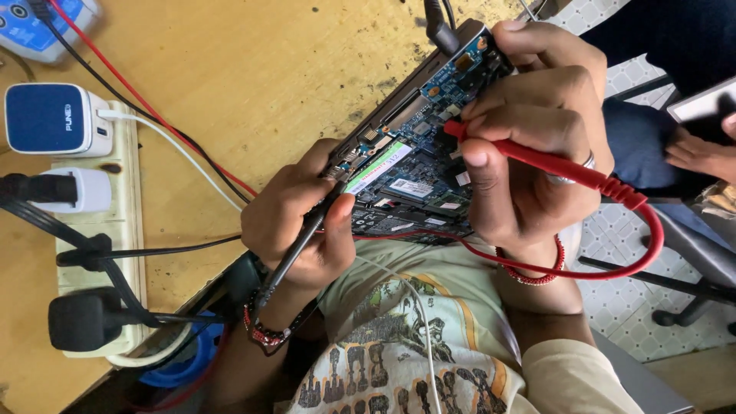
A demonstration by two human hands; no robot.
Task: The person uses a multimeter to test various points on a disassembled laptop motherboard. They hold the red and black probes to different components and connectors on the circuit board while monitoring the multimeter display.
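Note:
A blue laptop circuit board point(418, 165) lies at the near edge of a wooden table point(253, 69), in front of my chest. My left hand point(295, 222) grips a black test probe point(295, 249) whose tip touches the board's left side near a green-labelled memory stick point(377, 168). My right hand point(529, 146) pinches a red test probe point(567, 170) with its tip on the board's upper middle. The red lead point(648, 245) loops off to the right and back under my wrist.
A cream power strip point(100, 230) with white and black plugs runs down the table's left side. A blue and white charger point(50, 119) sits on it. Black and red wires cross the table. Another person's hand point(701, 149) holds a phone at the right, above a chair base.

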